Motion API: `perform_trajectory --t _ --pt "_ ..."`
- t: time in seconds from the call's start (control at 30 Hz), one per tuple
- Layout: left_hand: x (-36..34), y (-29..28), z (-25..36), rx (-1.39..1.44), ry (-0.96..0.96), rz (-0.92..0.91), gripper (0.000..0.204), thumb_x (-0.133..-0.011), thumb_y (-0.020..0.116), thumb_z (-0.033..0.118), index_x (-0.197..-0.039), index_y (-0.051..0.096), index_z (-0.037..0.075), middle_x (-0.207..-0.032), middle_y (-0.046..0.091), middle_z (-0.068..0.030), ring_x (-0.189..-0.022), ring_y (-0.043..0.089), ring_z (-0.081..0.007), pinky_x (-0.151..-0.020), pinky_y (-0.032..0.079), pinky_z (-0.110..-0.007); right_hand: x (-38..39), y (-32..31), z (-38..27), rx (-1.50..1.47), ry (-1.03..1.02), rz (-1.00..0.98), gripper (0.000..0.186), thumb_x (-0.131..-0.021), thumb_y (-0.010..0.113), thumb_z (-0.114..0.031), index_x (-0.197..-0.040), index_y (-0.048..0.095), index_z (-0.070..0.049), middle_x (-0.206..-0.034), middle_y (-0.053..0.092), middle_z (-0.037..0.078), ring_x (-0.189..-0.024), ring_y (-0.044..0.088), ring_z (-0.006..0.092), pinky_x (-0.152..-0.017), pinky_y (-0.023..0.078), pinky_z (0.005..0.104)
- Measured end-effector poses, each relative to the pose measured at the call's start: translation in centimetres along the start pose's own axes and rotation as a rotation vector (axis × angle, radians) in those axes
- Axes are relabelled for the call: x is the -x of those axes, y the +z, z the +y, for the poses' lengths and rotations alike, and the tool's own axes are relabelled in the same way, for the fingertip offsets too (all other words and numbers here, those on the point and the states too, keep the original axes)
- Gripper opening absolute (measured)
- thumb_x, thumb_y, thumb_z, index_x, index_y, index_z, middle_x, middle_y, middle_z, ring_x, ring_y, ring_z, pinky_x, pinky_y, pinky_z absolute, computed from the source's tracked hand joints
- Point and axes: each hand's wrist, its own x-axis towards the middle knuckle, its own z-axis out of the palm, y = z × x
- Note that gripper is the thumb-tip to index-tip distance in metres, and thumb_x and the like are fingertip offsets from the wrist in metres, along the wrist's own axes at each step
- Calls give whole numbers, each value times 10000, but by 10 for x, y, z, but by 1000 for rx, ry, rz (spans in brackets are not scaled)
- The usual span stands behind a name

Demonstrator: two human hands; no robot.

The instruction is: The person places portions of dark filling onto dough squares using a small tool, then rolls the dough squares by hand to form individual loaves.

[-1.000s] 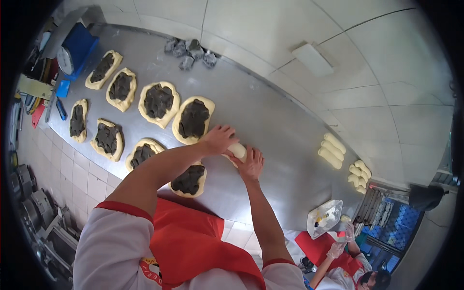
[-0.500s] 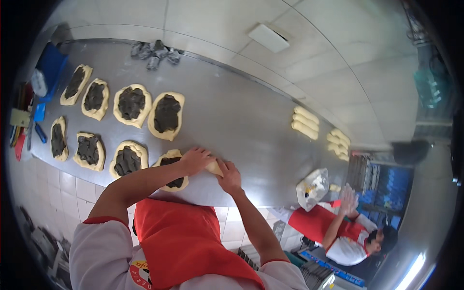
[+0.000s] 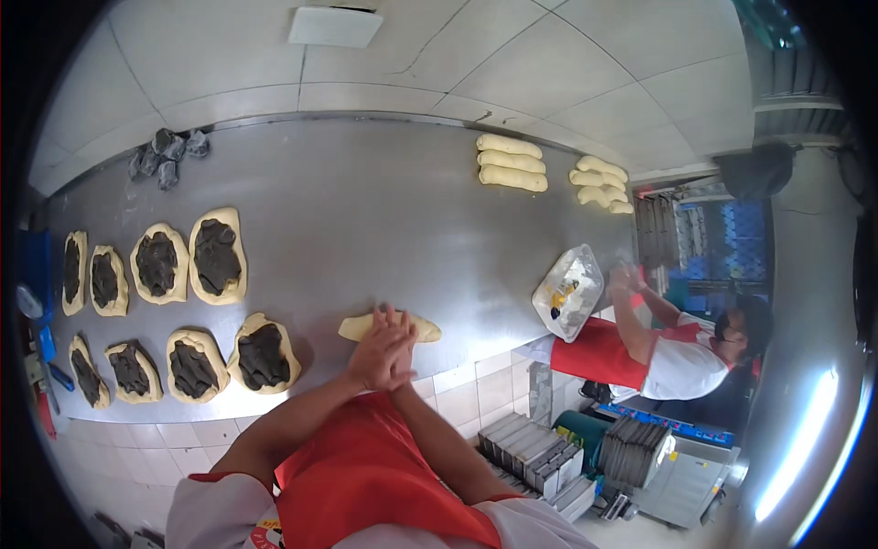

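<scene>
A pale, elongated dough piece (image 3: 423, 330) lies crosswise near the front edge of the steel table, its two tapered ends showing. My left hand (image 3: 378, 355) lies over its middle with the fingers stretched out. Under and beside it is my right hand (image 3: 402, 352), partly covered, its visible fingers also extended. Together the two overlapped hands press on the dough. To their left lie several flattened dough pieces spread with a dark filling, in two rows; the nearest filled dough (image 3: 263, 357) is just left of my hands.
Smooth dough rolls (image 3: 512, 165) and more dough pieces (image 3: 601, 183) lie at the far right. A clear tub (image 3: 569, 293) stands at the right edge, beside a co-worker (image 3: 622, 357). Dark wrapped lumps (image 3: 168, 157) sit at the back left; metal trays (image 3: 530, 448) are below the table.
My view has shifted to the right. My hands, at the small dough beside the last filled piece before, are now overlapped on the long dough piece, away from the filled ones.
</scene>
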Motion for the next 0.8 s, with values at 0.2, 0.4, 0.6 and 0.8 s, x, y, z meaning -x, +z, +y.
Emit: perform_trajectory --t 0.2,0.4,0.6,0.8 --pt "-140 -28 -81 -328 -339 352 578 -900 577 390 -1373 500 67 -1312 559 -190 -1225 492 -412 -1045 350 -526 -204 -9 58 20 52 -41 570 -944 511 -315 -1474 379 -151 -1605 167 122 -1455 206 356 -1130 256 568" --pt "-86 -19 -50 -538 -543 -40 431 -988 428 340 -1360 548 160 -1373 550 -83 -1302 458 -305 -1137 213 -569 -145 -39 71 -315 -10 -29 519 -909 547 -272 -1378 494 -56 -1465 436 180 -1388 349 384 -1126 276 519" --pt "2 66 19 -697 -705 140 527 -960 471 398 -1456 463 219 -1594 257 -104 -1464 186 -398 -1153 82 -634 0 -15 73 -307 -33 139 533 -980 452 -353 -1370 481 9 -1470 400 271 -1377 347 452 -1136 206 580" --pt "-136 -10 -69 -800 -954 399 627 -968 427 498 -1478 409 134 -1607 176 -167 -1477 140 -396 -1169 94 -600 -176 -50 111 -111 220 -4 665 -982 387 -531 -1457 414 -65 -1539 285 255 -1428 259 429 -1139 157 634"
